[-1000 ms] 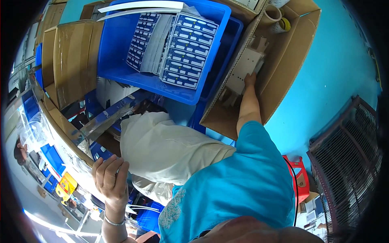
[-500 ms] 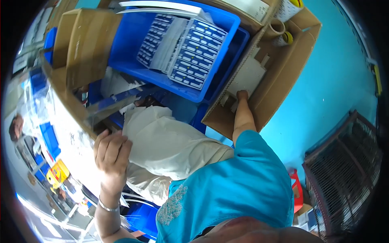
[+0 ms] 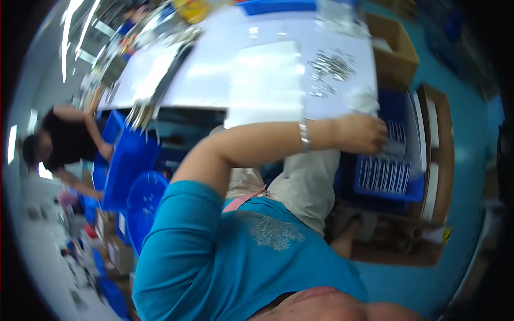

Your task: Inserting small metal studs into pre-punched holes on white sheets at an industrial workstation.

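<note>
My left arm reaches across in front of me to the right. My left hand (image 3: 364, 134), its fingers curled closed, hovers over a blue bin (image 3: 385, 199) beside the table's right corner; anything inside the fingers is hidden. Blue-and-white printed cards (image 3: 384, 175) stand in rows in that bin. A crumpled white bundle (image 3: 363, 100) lies on the table corner close to the hand. Lower down, my right hand (image 3: 353, 224) is blurred and in shadow next to a long cardboard box (image 3: 393, 258), and its fingers cannot be made out.
On the white table (image 3: 211, 69) lie a pale sheet (image 3: 267, 69) and a pile of small metal parts (image 3: 332, 67). Another cardboard box (image 3: 396, 67) stands past its right edge. At left are a round blue tub (image 3: 145, 206), blue crates (image 3: 126, 174) and another person (image 3: 72, 134).
My view has swung left, bringing the table into sight. My left hand has crossed to the right, over the blue bin, and its fingers have curled. My right hand stays low by the long cardboard box.
</note>
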`<action>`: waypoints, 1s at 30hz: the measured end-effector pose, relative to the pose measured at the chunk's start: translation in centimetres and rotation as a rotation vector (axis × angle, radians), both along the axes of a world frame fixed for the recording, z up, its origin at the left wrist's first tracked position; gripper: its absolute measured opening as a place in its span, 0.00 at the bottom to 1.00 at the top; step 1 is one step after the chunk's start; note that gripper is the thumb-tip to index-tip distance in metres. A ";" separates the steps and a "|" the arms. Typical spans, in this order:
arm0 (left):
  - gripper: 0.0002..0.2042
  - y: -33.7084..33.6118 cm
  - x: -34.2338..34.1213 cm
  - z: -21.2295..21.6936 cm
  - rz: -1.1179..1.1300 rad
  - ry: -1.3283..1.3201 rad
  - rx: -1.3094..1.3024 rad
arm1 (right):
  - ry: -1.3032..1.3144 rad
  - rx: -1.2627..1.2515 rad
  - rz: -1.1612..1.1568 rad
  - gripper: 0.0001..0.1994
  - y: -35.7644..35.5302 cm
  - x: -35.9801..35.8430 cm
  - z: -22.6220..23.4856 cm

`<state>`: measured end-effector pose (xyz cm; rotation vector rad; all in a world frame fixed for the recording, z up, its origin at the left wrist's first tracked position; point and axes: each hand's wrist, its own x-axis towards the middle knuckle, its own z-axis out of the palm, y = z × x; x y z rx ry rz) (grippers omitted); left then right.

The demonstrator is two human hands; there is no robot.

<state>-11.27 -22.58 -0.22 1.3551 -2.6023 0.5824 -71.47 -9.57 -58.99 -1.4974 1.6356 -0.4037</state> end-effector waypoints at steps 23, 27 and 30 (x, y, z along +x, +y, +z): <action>0.26 44.4 -5.4 -17.6 1.724 0.895 -0.131 | -0.761 -0.233 1.502 0.09 0.3 48.0 47.3; 0.40 44.9 -5.3 -19.8 1.921 0.928 -0.098 | -0.729 -0.420 1.997 0.05 8.1 55.8 48.3; 0.42 45.0 -4.5 -20.6 1.976 0.901 -0.177 | -0.683 -0.240 2.014 0.07 10.4 60.6 44.1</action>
